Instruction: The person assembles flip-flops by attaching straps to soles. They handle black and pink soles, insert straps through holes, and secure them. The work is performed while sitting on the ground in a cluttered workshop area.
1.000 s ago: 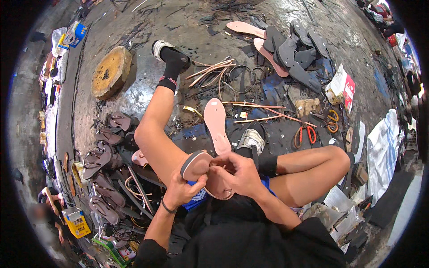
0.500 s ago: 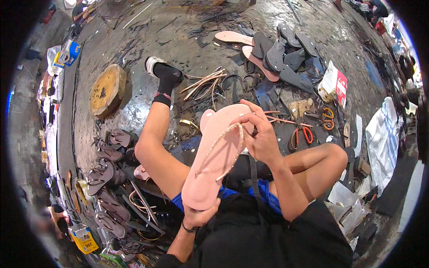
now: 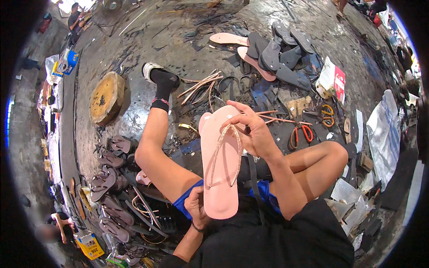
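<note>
A pink flip-flop (image 3: 220, 187) with a glittery V-shaped strap is held over my lap, its footbed facing up. My right hand (image 3: 255, 136) pinches the strap near the toe end, with fingers over the front of the sole. At the heel's left edge, my left hand (image 3: 196, 207) is closed on the sole, its fingers partly hidden beneath. Another pink rounded piece (image 3: 204, 121) shows behind the toe; the rest of it is hidden. On the floor beyond lie thin pink strips (image 3: 200, 87), red-handled scissors (image 3: 301, 135) and yellow-handled scissors (image 3: 327, 116).
Grey and pink soles (image 3: 270, 56) are heaped farther off. A round wooden block (image 3: 107, 98) stands to the left, with dark flip-flops (image 3: 111, 210) piled nearer me. A white plastic sheet (image 3: 384, 134) lies at the right. Scraps litter the floor, and people (image 3: 75, 20) are in the background.
The flip-flop has swung more upright, its heel moving right and its toe slightly left. My left hand has shifted from under the heel to its left edge. My right hand keeps the strap.
</note>
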The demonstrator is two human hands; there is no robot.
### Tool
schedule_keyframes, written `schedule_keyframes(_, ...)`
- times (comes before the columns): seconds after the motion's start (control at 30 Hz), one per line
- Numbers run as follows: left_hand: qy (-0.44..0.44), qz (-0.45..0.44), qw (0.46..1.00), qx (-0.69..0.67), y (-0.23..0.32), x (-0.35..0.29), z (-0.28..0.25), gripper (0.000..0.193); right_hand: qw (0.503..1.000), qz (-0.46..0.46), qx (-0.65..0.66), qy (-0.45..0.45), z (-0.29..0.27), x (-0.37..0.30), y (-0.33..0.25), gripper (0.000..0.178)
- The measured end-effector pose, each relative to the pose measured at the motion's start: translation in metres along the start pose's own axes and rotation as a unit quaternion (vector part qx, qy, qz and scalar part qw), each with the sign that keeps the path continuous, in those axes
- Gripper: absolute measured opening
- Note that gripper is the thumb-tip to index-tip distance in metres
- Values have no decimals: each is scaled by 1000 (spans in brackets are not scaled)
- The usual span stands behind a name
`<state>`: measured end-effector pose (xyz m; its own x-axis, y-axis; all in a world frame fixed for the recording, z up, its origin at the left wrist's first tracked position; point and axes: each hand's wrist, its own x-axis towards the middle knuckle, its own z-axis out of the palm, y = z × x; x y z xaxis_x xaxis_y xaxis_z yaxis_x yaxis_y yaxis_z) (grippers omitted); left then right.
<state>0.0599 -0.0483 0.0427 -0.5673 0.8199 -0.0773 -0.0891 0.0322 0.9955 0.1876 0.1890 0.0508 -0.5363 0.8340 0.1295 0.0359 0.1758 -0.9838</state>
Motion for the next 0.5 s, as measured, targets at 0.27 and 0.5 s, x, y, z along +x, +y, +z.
schedule_keyframes(0.27,35,-41,997,49,-20,-3,0,25,998,-30,-61,-11,-3,-1,14,17)
schedule_keyframes(0.5,-139,-161,961,-178,12,53,-15,74,994,-74,-46,-71,10,4,33,29)
